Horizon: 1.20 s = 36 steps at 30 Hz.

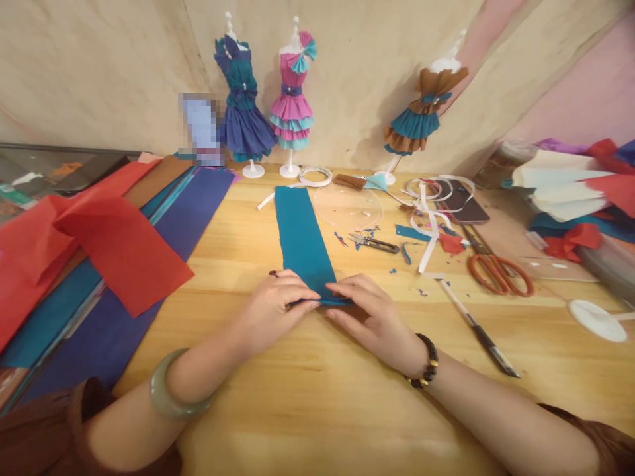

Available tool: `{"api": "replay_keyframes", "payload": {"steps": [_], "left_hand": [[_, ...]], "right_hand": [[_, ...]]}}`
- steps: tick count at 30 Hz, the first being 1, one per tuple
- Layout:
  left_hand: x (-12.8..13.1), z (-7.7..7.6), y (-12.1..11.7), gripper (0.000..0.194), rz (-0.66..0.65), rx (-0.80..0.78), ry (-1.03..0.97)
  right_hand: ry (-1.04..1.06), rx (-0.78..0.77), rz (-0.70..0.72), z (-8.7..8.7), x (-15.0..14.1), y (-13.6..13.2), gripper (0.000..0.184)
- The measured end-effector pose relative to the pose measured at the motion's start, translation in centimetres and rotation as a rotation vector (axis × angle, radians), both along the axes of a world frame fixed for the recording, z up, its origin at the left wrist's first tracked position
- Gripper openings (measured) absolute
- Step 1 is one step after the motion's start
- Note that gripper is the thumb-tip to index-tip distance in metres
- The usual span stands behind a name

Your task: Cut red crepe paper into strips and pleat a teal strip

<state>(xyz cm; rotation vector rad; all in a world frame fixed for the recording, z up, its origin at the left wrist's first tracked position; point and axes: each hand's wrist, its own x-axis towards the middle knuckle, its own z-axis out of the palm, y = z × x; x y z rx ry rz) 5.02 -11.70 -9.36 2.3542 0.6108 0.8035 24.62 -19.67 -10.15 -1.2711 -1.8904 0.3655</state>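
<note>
A teal strip of crepe paper (303,231) lies lengthwise on the wooden table, its near end gathered into narrow folds. My left hand (280,301) pinches the left side of that folded end between thumb and fingers. On the other side, my right hand (364,311) holds the right end of the folds, fingers on top and thumb in front. Both hands are closed on the same strip, close together. Its far end reaches toward a roll of white tape (316,176).
Red paper (133,254) and other coloured sheets are stacked at left. To the right lie thread snips (374,243), orange-handled scissors (499,272), a pen (489,344) and a phone (464,201). Three small dress forms in paper dresses (291,106) stand along the wall.
</note>
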Motion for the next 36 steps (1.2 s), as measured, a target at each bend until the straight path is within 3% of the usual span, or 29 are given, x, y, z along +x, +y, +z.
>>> {"api": "replay_keyframes", "payload": {"steps": [6,24,36], "left_hand": [[0.23,0.21,-0.30,0.014,-0.036,0.022,-0.003],[-0.11,0.07,-0.10,0.016,0.028,0.048,0.020],[0.07,0.01,-0.37,0.014,0.027,0.089,0.094]], "right_hand": [[0.000,0.068,0.011,0.13,-0.19,0.08,0.012],[0.018,0.009,-0.047,-0.27,0.68,-0.12,0.015],[0.009,0.027,-0.009,-0.03,0.25,-0.06,0.009]]}}
